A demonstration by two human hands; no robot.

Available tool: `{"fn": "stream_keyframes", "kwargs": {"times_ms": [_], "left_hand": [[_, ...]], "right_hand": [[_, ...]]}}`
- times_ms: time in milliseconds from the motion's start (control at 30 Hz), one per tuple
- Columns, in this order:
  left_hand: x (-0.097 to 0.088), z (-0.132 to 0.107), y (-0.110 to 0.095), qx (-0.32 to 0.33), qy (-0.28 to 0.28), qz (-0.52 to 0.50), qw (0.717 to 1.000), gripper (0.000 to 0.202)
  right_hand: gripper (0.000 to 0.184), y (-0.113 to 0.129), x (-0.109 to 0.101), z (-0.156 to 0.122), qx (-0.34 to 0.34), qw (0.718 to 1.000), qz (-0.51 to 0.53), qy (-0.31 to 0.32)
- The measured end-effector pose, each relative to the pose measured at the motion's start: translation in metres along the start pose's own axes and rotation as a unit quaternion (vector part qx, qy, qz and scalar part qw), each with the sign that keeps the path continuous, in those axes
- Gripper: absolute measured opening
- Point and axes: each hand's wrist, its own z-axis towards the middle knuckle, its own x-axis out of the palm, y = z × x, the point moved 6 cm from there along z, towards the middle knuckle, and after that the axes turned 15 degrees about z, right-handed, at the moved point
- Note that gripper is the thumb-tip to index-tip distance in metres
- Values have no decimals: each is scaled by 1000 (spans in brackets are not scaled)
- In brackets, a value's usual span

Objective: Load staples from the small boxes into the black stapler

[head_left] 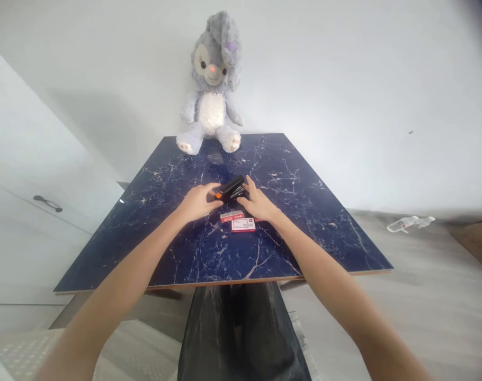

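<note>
A black stapler (231, 187) with an orange end is between my two hands, over the middle of the dark blue marbled table (209, 259). My left hand (196, 203) has its thumb and fingers around the orange end. At the opposite end, the thumb and forefinger of my right hand (260, 205) are on either side of the stapler. Just nearer to me lie a red-and-white small box (243, 225) and, partly behind it, a second small box (232, 216). A bit of red shows beside my right wrist, mostly hidden.
A grey plush rabbit (212, 111) sits at the table's far edge against the white wall. To the left stands a white cabinet (30, 227) with a dark handle. A clear plastic item (410, 223) lies on the floor at right, near a brown box (475, 241).
</note>
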Motion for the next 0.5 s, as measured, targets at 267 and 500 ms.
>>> {"fn": "stream_keyframes", "kwargs": {"times_ms": [267, 500], "left_hand": [[-21, -17, 1, 62, 87, -1, 994, 51], [-4, -17, 20, 40, 134, 54, 989, 55]], "right_hand": [[38, 0, -49, -10, 5, 994, -56, -91], [61, -8, -39, -24, 7, 970, -6, 242]]}}
